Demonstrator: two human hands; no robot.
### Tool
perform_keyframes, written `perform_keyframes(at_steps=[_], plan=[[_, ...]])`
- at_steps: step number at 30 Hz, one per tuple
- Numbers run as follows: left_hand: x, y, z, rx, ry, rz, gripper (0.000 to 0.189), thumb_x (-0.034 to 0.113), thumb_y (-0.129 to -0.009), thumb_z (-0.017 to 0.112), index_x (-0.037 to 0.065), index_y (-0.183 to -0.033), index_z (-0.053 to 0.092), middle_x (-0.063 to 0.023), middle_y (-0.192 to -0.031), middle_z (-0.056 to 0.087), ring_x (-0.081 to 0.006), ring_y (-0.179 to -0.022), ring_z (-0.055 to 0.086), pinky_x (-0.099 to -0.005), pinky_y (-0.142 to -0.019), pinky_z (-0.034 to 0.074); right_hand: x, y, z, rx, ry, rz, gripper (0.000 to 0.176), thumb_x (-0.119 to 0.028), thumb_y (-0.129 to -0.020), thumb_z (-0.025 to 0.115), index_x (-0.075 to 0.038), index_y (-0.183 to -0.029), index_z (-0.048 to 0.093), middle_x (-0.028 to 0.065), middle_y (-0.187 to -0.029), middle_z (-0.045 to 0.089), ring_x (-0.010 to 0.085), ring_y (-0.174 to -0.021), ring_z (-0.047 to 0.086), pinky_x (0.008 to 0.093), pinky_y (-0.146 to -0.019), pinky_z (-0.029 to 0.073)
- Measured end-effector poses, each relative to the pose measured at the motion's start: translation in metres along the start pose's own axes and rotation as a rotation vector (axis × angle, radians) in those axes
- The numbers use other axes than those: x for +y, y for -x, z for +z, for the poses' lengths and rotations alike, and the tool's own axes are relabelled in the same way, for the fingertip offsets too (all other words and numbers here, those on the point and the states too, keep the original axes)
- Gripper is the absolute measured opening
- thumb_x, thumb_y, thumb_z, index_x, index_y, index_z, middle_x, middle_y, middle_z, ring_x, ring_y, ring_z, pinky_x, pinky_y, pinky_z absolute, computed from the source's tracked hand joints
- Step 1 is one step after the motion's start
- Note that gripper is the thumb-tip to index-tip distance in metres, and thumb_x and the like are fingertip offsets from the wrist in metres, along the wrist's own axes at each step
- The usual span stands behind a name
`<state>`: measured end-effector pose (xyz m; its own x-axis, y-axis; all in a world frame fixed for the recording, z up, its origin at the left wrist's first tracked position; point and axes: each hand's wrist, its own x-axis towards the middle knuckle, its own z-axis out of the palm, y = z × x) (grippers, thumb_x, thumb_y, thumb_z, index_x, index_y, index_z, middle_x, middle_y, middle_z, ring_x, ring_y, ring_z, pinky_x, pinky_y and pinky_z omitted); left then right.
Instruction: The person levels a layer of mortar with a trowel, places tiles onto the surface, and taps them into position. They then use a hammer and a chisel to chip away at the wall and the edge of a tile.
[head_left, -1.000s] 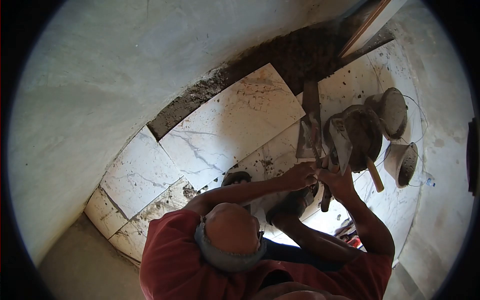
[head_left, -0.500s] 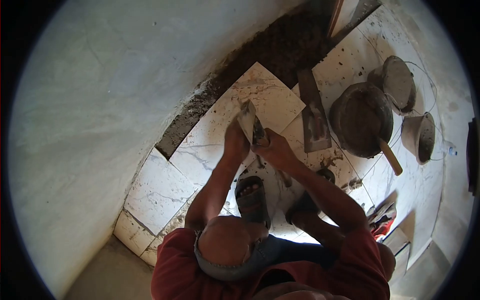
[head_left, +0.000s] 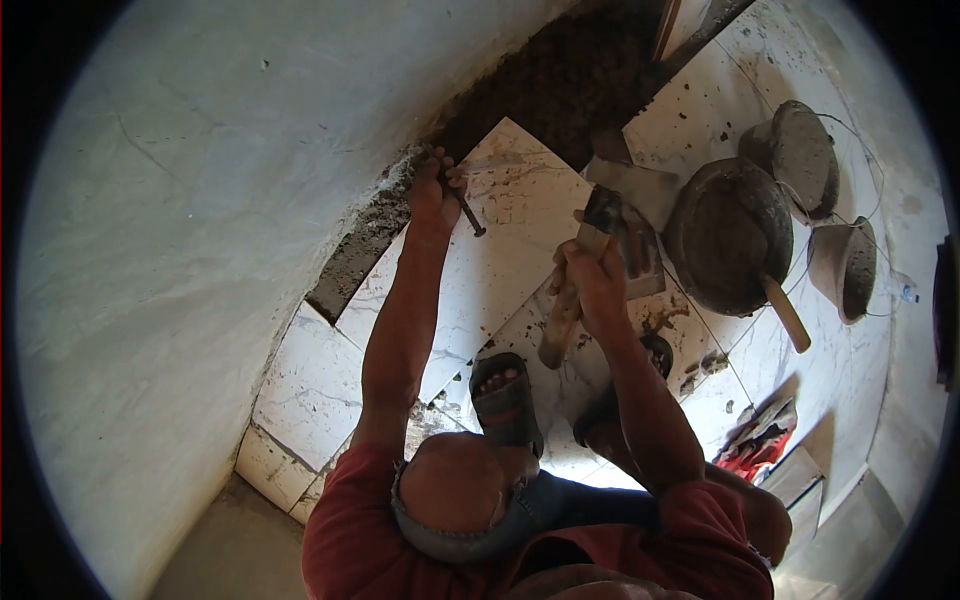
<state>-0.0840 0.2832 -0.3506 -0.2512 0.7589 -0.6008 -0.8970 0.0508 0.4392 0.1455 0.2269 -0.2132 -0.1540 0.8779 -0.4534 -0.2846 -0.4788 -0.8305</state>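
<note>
Up by the wall, my left hand (head_left: 435, 197) is closed around a dark metal chisel (head_left: 468, 212), its blunt end pointing down over the tile; the other end is hidden by the fingers. My right hand (head_left: 597, 285) grips a hammer by its wooden handle (head_left: 561, 328), with the dark head (head_left: 603, 208) upward. Beneath both hands lies a large marbled floor tile (head_left: 520, 215), smeared with mortar. Just beyond the hammer, a pale flat piece (head_left: 640, 188) rests across a long float (head_left: 645, 272).
A dark mortar basin (head_left: 715, 200) with a wooden-handled tool (head_left: 787, 315) stands to the right, beside two buckets (head_left: 803, 160) (head_left: 845, 270). Bare dark mortar (head_left: 350, 270) runs along the wall (head_left: 200, 250). My sandalled foot (head_left: 505, 400) is on the tiles.
My hands have moved apart: the left up to the wall with the chisel, the right rightward with the hammer. A pale flat piece between them earlier is gone; one now lies on the float.
</note>
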Motion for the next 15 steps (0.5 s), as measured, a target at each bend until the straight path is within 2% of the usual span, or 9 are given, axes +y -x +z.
perform_keyframes(at_steps=[4, 7, 9, 13, 15], plan=[[-0.001, -0.01, 0.003, -0.001, 0.106, -0.022, 0.018, 0.017, -0.091, 0.041, 0.007, -0.103, 0.05, -0.0035, -0.078, 0.05, -0.0133, -0.06, 0.045, -0.0262, -0.052, 0.039, 0.002, 0.007, 0.005, 0.031, -0.064, 0.026, 0.039, -0.01, -0.084, 0.047, -0.001, -0.121, 0.036, 0.005, -0.066, 0.05, 0.011, -0.051, 0.048, 0.0246, -0.044, 0.041], [-0.005, -0.012, 0.009, 0.034, 0.13, -0.026, 0.018, 0.017, -0.092, 0.039, 0.007, -0.103, 0.049, -0.0028, -0.075, 0.048, -0.0134, -0.058, 0.043, -0.0274, -0.051, 0.037, 0.018, 0.013, 0.007, 0.064, -0.019, 0.075, 0.032, -0.012, -0.085, 0.047, -0.002, -0.115, 0.038, 0.0051, -0.065, 0.05, 0.0111, -0.05, 0.048, 0.0247, -0.044, 0.041], [-0.007, -0.01, 0.018, 0.095, 0.057, 0.039, 0.015, 0.017, -0.092, 0.038, 0.008, -0.101, 0.047, -0.0025, -0.072, 0.047, -0.0133, -0.056, 0.042, -0.0288, -0.05, 0.035, 0.03, 0.013, 0.006, 0.039, 0.022, 0.067, 0.021, -0.013, -0.086, 0.046, -0.003, -0.104, 0.041, 0.0056, -0.066, 0.05, 0.011, -0.049, 0.048, 0.0254, -0.043, 0.041], [-0.008, -0.026, 0.027, 0.138, 0.145, -0.028, 0.01, 0.017, -0.092, 0.038, 0.008, -0.092, 0.044, -0.0019, -0.068, 0.043, -0.0133, -0.054, 0.04, -0.0298, -0.05, 0.033, 0.039, 0.015, 0.001, 0.05, 0.001, 0.006, 0.029, -0.019, -0.087, 0.046, -0.006, -0.113, 0.041, 0.0071, -0.069, 0.05, 0.0141, -0.05, 0.048, 0.0285, -0.043, 0.042], [-0.009, -0.027, 0.038, 0.214, 0.219, -0.053, 0.011, 0.017, -0.092, 0.038, 0.01, -0.085, 0.042, -0.0013, -0.067, 0.04, -0.0133, -0.053, 0.038, -0.0297, -0.049, 0.032, 0.029, 0.017, 0.009, 0.255, -0.173, -0.107, 0.031, -0.025, -0.088, 0.043, -0.005, -0.112, 0.041, 0.0072, -0.07, 0.05, 0.0153, -0.05, 0.048, 0.0294, -0.044, 0.042]])
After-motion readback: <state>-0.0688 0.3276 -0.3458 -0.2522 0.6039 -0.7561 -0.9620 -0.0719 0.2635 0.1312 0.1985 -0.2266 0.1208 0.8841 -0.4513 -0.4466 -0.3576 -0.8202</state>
